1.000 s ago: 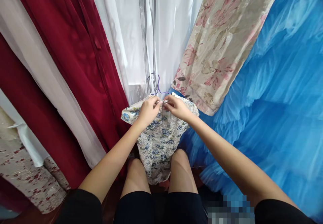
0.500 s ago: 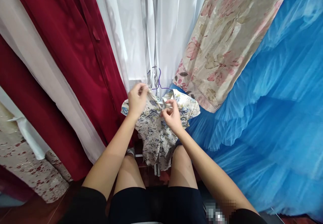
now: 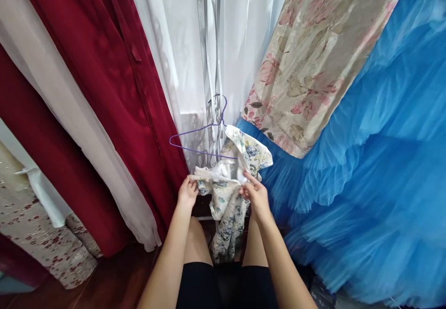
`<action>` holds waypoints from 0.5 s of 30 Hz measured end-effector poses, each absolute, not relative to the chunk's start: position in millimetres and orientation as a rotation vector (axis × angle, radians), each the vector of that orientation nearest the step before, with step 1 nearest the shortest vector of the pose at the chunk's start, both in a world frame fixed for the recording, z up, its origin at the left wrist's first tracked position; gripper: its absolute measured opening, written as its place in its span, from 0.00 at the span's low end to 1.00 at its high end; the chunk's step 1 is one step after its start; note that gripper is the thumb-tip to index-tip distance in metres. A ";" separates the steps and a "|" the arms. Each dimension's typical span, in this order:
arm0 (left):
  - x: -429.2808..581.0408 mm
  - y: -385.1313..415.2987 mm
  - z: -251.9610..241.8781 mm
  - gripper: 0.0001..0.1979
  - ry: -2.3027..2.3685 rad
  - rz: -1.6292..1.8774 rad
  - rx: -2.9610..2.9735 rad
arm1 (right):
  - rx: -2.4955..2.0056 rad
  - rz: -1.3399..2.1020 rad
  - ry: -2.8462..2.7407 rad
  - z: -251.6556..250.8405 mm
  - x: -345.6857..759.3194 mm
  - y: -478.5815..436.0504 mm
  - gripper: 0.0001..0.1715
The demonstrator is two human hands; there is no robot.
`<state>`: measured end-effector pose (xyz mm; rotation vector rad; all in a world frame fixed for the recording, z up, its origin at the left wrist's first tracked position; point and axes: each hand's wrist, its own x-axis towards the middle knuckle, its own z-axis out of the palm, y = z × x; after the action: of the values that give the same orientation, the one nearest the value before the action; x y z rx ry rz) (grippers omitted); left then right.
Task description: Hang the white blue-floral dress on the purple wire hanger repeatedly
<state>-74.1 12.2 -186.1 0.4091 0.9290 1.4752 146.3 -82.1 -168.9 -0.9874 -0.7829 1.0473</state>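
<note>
A small white blouse with a blue, green and yellow floral print [image 3: 223, 197] hangs by one shoulder from a purple wire hanger [image 3: 195, 131]. The hanger's left arm is bare; its right end goes inside the blouse. My left hand [image 3: 188, 192] is closed on the loose shoulder edge, pulled down and to the left below the hanger. My right hand [image 3: 256, 193] grips the blouse at the front opening, its index finger raised against the cloth. White lining shows inside the neck opening.
White cloth [image 3: 174, 49] with hanging ribbons is behind the hanger. Dark red drapes [image 3: 104, 76] hang at the left, a pink-flowered cloth [image 3: 306, 76] at the upper right and ruffled blue tulle [image 3: 383, 169] at the right. Red-brown floor [image 3: 121, 272] shows below.
The blouse's left shoulder has come off the hanger, and my left hand has drawn it downward. My right hand has moved down and slightly right with the front of the blouse.
</note>
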 end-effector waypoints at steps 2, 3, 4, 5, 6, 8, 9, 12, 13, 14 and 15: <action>-56.2 -4.5 -193.9 0.07 0.830 1.424 0.446 | -1.046 0.967 -0.604 -190.3 169.5 -99.9 0.43; -47.4 -12.2 -192.5 0.08 0.774 1.401 0.476 | -1.079 0.941 -0.545 -200.0 180.0 -108.9 0.45; -38.7 -19.7 -188.1 0.10 0.712 1.379 0.523 | -1.116 0.933 -0.516 -208.5 188.8 -117.5 0.46; -30.1 -27.4 -181.3 0.12 0.649 1.354 0.589 | -1.159 0.940 -0.518 -215.5 195.1 -125.3 0.45; -21.6 -35.5 -172.8 0.13 0.588 1.327 0.673 | -1.207 0.956 -0.555 -220.7 198.8 -131.9 0.43; -5.4 -53.6 -153.8 0.13 0.510 1.276 0.905 | -1.315 0.961 -0.733 -224.8 197.6 -141.5 0.35; 2.0 -63.1 -144.6 0.12 0.502 1.242 1.057 | -1.362 0.935 -0.860 -223.4 193.4 -144.7 0.31; 20.0 -88.7 -124.9 0.10 0.560 1.103 1.539 | -1.353 0.878 -1.274 -207.5 172.1 -150.5 0.23; 23.8 -94.4 -122.1 0.10 0.589 1.052 1.672 | -1.294 0.920 -1.376 -199.7 164.4 -151.8 0.22; 26.1 -97.9 -121.3 0.10 0.620 1.016 1.763 | -1.232 0.993 -1.446 -191.7 157.7 -152.8 0.21; 26.8 -99.1 -122.5 0.11 0.654 1.002 1.807 | -1.185 1.076 -1.486 -183.8 152.5 -153.8 0.19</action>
<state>26.8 -99.1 -122.5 1.8072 0.6543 1.0025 152.5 -153.8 -183.8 -1.1851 -1.4862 1.0759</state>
